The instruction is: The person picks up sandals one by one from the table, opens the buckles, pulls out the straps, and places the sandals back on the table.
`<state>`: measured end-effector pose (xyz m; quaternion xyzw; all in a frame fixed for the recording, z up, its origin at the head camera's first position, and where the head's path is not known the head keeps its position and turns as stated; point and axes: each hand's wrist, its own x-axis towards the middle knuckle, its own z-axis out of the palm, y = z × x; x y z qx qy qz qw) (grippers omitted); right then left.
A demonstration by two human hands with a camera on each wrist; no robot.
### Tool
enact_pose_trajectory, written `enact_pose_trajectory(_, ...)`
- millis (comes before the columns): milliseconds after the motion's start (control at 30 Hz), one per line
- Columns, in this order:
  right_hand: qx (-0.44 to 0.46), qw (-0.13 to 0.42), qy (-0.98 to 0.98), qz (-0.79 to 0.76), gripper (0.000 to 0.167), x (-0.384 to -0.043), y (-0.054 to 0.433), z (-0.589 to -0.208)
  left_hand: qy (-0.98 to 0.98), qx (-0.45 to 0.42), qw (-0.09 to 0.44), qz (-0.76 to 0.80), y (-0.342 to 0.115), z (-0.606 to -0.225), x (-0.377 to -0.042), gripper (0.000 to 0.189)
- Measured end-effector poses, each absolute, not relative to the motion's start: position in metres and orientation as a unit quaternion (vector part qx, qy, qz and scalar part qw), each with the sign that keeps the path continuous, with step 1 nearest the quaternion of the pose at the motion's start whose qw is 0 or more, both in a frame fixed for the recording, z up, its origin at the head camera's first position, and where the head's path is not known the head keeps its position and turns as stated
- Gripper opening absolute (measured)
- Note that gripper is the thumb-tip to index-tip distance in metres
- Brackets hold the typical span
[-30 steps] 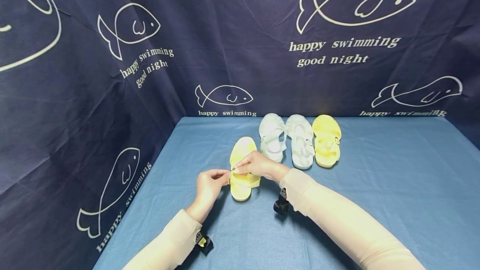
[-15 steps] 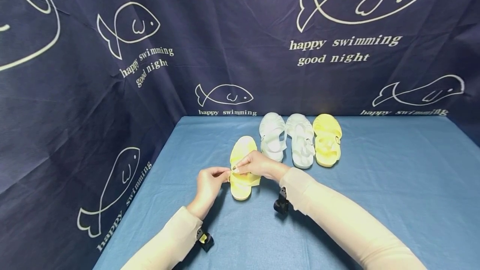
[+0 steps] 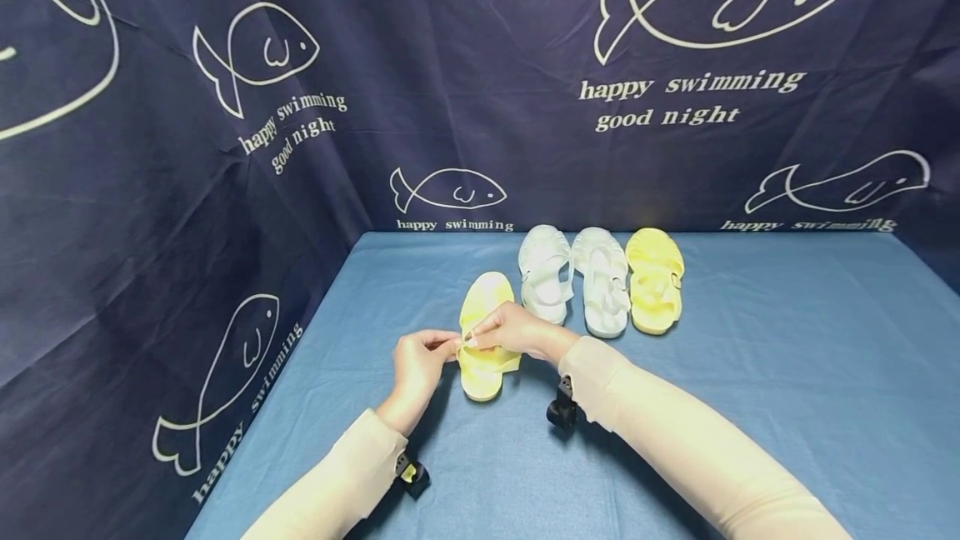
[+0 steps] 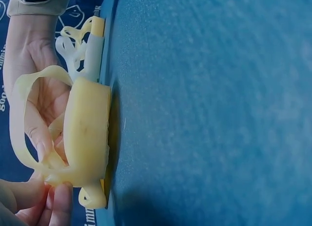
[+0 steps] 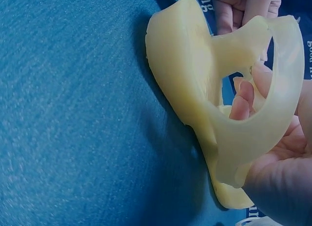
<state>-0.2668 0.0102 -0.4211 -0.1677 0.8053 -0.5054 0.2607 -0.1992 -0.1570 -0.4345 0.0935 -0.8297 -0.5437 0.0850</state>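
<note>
Sandal, yellow, on table | strap pinched — left grip, right grip

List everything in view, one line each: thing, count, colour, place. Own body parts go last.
Handled sandal: one, yellow, on the table between the hands
Row sandal: one, yellow, right end of the back row
Pale sandals: two, whitish, left and middle of that row
Tablecloth: one, blue, beneath the sandals
Backdrop: one, navy with white fish and lettering, behind
Wrist cameras: two, black, at the cuffs
Sleeves: two, cream, on the forearms
Left hand: one, bare, pinching the handled sandal's left side
Right hand: one, bare, pinching there too
</note>
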Motion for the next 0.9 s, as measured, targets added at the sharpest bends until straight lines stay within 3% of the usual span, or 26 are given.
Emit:
enact_pose_trajectory(200,-0.166,0.261,0.806,-0.504,0.022,-0.265,0.011,-0.419,-0.829,0.098,0.093,-0.542,-0.155,-0.434,-0.199,0.007)
enact_pose_trajectory(700,-0.160,0.263,0.805,-0.507,0.025,-0.265,0.010,-0.418,-0.803,0.100,0.054,-0.585,-0.159,-0.438,-0.192,0.011)
enact_pose_trajectory(900,-0.164,0.261,0.801,-0.514,0.025,-0.265,0.011,-0.419,-0.813,0.102,0.075,-0.569,-0.156,-0.438,-0.189,0.009)
